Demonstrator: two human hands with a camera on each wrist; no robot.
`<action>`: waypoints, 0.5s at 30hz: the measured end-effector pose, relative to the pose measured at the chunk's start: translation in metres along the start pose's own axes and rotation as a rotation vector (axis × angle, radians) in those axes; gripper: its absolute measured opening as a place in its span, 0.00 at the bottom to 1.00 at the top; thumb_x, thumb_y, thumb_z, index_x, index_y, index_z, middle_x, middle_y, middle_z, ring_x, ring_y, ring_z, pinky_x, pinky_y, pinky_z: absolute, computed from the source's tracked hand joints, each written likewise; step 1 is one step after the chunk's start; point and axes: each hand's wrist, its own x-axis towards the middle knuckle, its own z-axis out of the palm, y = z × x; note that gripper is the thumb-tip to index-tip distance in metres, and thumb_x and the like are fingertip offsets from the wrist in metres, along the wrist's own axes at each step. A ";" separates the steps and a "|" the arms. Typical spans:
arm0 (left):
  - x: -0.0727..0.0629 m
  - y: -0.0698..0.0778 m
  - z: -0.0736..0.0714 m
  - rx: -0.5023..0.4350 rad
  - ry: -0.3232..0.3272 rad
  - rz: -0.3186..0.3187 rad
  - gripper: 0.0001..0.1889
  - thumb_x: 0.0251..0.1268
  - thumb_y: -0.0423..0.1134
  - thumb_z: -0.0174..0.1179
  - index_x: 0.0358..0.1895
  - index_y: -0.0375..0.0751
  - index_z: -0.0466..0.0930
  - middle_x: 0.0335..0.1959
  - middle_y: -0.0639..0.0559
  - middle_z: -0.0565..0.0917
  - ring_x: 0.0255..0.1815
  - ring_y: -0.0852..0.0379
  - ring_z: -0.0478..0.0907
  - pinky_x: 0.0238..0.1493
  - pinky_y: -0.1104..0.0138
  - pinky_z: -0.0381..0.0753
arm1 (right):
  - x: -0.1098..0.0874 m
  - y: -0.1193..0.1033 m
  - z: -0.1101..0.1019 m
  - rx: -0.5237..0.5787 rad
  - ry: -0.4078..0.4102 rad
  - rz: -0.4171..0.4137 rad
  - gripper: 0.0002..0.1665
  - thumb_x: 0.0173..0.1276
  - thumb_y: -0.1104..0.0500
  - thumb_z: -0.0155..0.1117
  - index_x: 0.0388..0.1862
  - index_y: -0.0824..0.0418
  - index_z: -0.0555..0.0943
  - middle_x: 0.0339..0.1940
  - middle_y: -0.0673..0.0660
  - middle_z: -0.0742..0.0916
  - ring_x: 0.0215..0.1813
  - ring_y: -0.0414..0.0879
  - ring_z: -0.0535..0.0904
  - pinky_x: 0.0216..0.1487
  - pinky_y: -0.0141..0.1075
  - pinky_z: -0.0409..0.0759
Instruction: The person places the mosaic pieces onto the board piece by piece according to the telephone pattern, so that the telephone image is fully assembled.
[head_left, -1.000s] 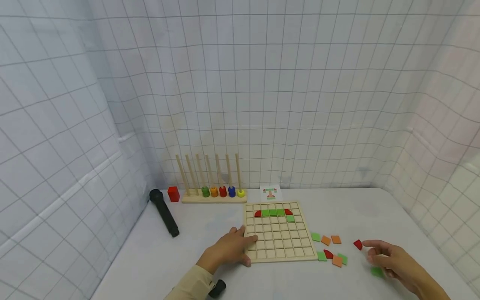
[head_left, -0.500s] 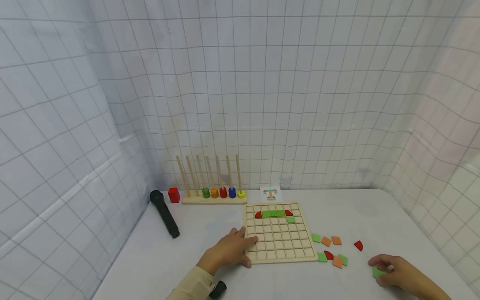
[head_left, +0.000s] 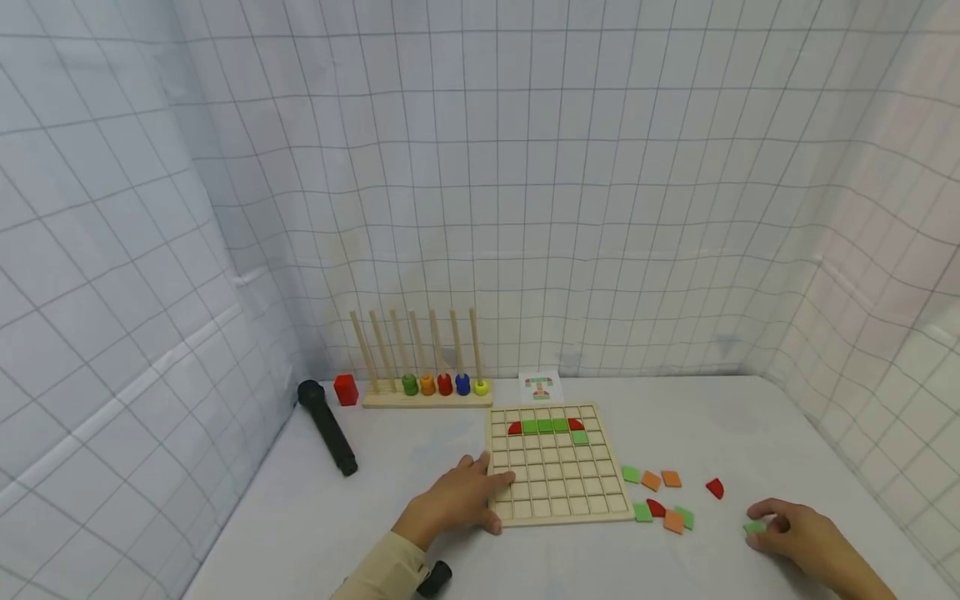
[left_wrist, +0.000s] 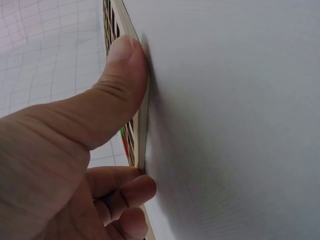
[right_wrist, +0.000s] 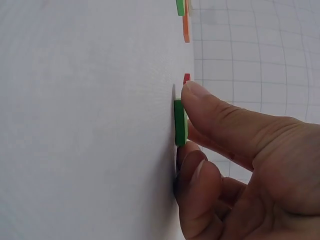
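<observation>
My left hand (head_left: 459, 498) rests at the left edge of a wooden grid board (head_left: 558, 479), its index finger over the cells and its thumb (left_wrist: 125, 75) against the edge. On the board lie a row of green square tiles (head_left: 545, 426) with a red quarter-circle tile (head_left: 515, 428) at each end, and a light green tile (head_left: 581, 437) below the right end. To the right, my right hand (head_left: 798, 533) pinches a green square tile (right_wrist: 180, 122) between thumb and fingers, close over the table. Past its fingertips lies a single red quarter-circle tile (head_left: 716, 488).
Loose green, orange (head_left: 673, 522) and red tiles lie right of the board. Behind it are a pattern card (head_left: 540, 387) and a peg rack (head_left: 427, 400) with coloured beads. A red block (head_left: 346, 389) and black microphone (head_left: 327, 427) lie left; a black cylinder (head_left: 434, 578) is by the left sleeve.
My right hand has drawn back from near the red tile to the green tile and taken hold of it; the tile has moved slightly away from me. My left hand has stayed put.
</observation>
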 end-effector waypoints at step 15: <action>-0.001 0.000 -0.001 0.018 0.005 0.007 0.43 0.48 0.59 0.74 0.73 0.62 0.73 0.76 0.35 0.67 0.71 0.38 0.67 0.65 0.48 0.73 | -0.001 0.003 -0.001 0.096 -0.040 -0.009 0.18 0.64 0.57 0.74 0.48 0.63 0.81 0.35 0.51 0.78 0.33 0.40 0.72 0.31 0.32 0.75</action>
